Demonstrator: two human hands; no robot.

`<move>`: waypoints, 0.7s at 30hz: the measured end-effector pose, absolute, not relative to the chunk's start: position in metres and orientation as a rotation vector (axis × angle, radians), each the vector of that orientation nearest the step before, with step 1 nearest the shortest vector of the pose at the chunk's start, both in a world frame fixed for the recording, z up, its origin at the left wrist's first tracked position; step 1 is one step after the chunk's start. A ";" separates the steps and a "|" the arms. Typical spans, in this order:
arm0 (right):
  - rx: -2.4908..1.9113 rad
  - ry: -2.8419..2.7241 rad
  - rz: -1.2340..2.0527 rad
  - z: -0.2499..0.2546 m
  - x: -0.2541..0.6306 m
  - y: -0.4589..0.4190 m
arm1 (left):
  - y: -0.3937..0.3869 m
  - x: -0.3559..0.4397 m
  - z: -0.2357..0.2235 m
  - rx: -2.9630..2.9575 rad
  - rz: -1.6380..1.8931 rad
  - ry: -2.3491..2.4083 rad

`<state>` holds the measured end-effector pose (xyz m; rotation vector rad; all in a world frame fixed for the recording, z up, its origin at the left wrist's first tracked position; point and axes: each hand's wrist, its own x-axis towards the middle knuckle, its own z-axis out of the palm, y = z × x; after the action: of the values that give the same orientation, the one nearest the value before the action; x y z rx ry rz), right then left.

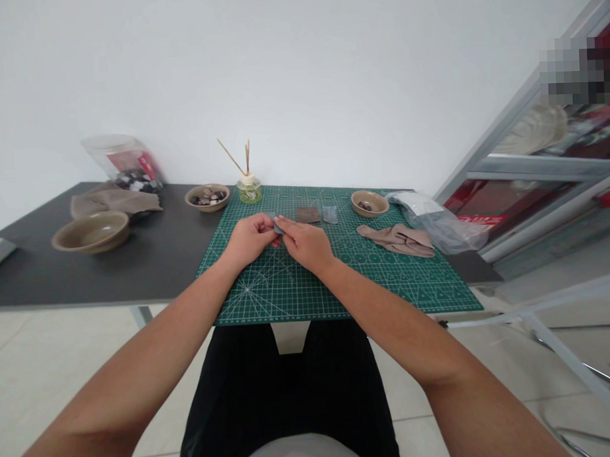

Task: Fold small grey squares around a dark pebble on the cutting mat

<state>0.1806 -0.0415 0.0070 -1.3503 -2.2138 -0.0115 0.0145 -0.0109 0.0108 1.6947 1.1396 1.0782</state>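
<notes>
My left hand (250,240) and my right hand (308,242) meet above the green cutting mat (267,293), fingers closed together. Between their fingertips shows a small blue-grey piece (277,227), mostly covered, so its kind is unclear. Just beyond my right hand lie a brown square sheet (308,214) and a pale blue-grey sheet (330,215), flat on the mat. A small tan bowl (370,203) with a few dark stones stands farther right. Nearer to me than that bowl is a crumpled taupe cloth (398,240).
Left of the mat stand a bowl of stones (207,198), a larger tan bowl (91,234), another cloth (114,200) and a clear jar (120,158). A reed diffuser (249,189) is by the wall. A plastic bag (439,220) lies at the right.
</notes>
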 end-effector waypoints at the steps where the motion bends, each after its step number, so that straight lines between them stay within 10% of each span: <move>1: -1.341 -2.219 -0.024 0.007 0.180 -0.042 | -0.011 0.014 0.011 1.726 1.087 1.146; 21: -1.347 -2.285 -0.058 0.008 0.180 -0.043 | -0.010 0.013 0.011 1.631 1.127 1.073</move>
<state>0.1800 -0.0434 0.0082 -1.3470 -2.2847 -0.0585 0.0128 -0.0096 0.0115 1.6309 1.0728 1.1265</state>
